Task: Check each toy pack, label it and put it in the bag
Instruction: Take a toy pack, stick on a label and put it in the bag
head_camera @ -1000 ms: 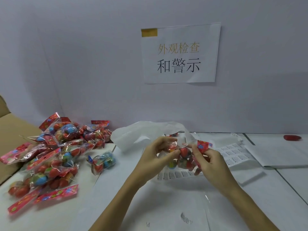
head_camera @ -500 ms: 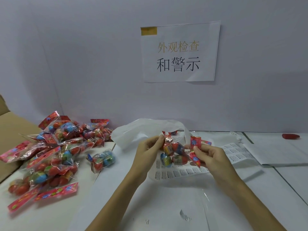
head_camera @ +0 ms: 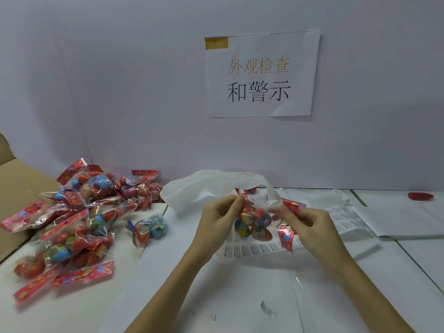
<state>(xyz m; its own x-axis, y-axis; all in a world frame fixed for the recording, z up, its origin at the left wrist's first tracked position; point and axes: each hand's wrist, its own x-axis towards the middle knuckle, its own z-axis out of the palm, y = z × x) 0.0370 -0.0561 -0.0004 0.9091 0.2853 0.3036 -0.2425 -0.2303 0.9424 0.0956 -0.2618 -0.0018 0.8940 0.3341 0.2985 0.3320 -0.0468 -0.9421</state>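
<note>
Clear cellophane toy pack of red and blue balls with a red printed header (head_camera: pixel 255 224) is held up just over the white table (head_camera: pixel 240 296), left hand (head_camera: pixel 219 218) pinching its top edge, right hand (head_camera: pixel 310 221) gripping the red header side. Under it lies a white sheet of printed labels (head_camera: pixel 259 248); right behind, a crumpled white plastic bag (head_camera: pixel 204 191). Heap of same toy packs (head_camera: pixel 79 219) sits at left, one stray pack (head_camera: pixel 149 229) between heap and hands.

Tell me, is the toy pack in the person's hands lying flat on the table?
No, both the left hand and the right hand hold the toy pack up above the table.
</note>
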